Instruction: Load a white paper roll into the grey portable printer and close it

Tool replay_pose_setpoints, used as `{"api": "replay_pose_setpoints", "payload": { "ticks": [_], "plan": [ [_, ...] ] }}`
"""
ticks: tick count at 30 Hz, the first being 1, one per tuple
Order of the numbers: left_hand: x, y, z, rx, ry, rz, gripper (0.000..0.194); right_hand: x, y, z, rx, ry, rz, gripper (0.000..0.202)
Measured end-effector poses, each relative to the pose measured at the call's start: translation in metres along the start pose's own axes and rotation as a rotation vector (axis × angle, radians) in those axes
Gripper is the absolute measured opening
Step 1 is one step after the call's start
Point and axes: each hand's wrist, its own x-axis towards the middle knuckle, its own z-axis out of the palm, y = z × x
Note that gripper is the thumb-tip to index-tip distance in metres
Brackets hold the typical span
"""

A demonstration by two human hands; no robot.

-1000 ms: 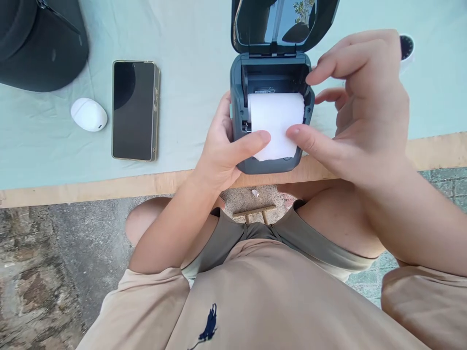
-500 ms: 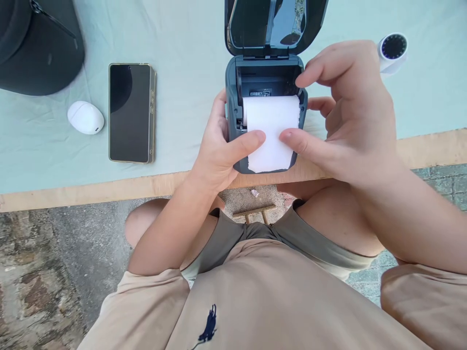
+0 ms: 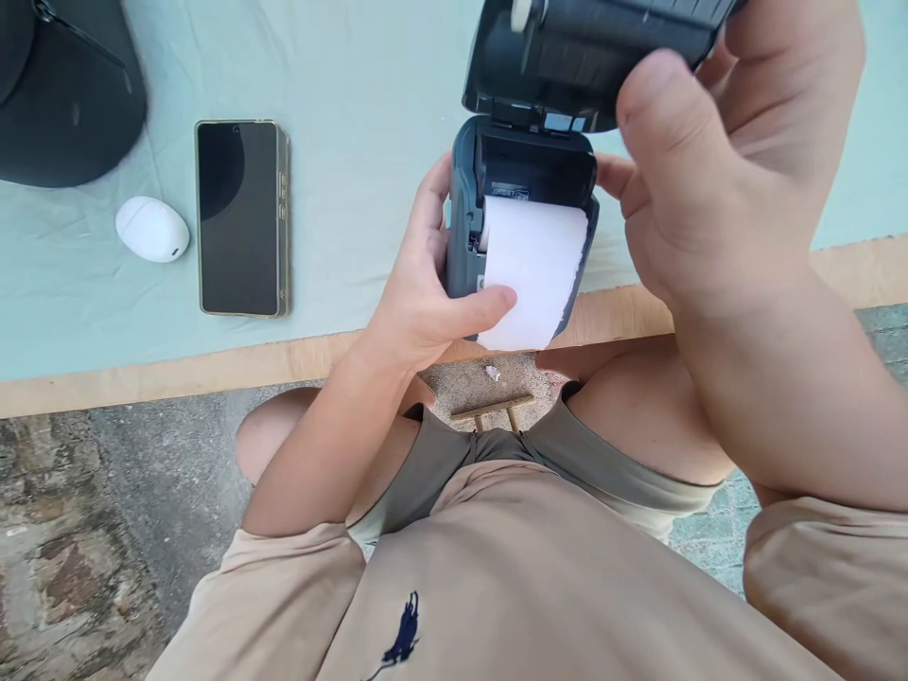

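Paper [image 3: 535, 265] under left hand's [image 3: 432, 307] thumb

A phone [image 3: 238, 218] and a white case [image 3: 151, 230] are seen at left; a black bag [image 3: 67, 95] is cut off at upper left.

Two hands were there, one left hand [image 3: 436, 293] and one right hand [image 3: 744, 161]. Between them were one printer [image 3: 464, 270] and one paper strip [image 3: 539, 265]; one lid [image 3: 602, 57] was at the right hand. Beyond the left hand's outer side were one phone [image 3: 237, 227], one white oval object [image 3: 151, 229] and one black bag [image 3: 78, 104].
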Motion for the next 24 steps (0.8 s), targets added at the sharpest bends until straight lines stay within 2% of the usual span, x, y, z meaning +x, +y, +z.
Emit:
{"api": "replay_pose_setpoints", "payload": {
  "ticks": [3,9,14,17,20,24],
  "plan": [
    [-0.001,0.003,0.001,-0.004,0.030,-0.025,0.081,-0.003,0.001,-0.003,-0.047,-0.008,-0.174,0.027],
    [0.002,-0.002,0.002,-0.080,0.070,-0.022,0.094,-0.002,0.020,-0.005,-0.183,-0.168,-0.426,0.027],
    [0.002,-0.002,-0.001,-0.079,0.023,0.003,0.088,-0.006,0.018,-0.005,-0.137,-0.243,-0.342,0.027],
    [0.001,-0.002,-0.002,-0.051,-0.004,0.029,0.084,-0.009,0.014,-0.005,-0.007,-0.259,-0.210,0.039],
    [0.000,-0.003,-0.001,-0.050,0.003,0.043,0.081,-0.008,0.014,-0.004,0.100,-0.342,-0.072,0.052],
    [0.000,-0.006,0.002,-0.253,-0.003,0.064,0.052,-0.007,0.015,-0.003,0.149,-0.394,-0.065,0.053]
  ]
}}
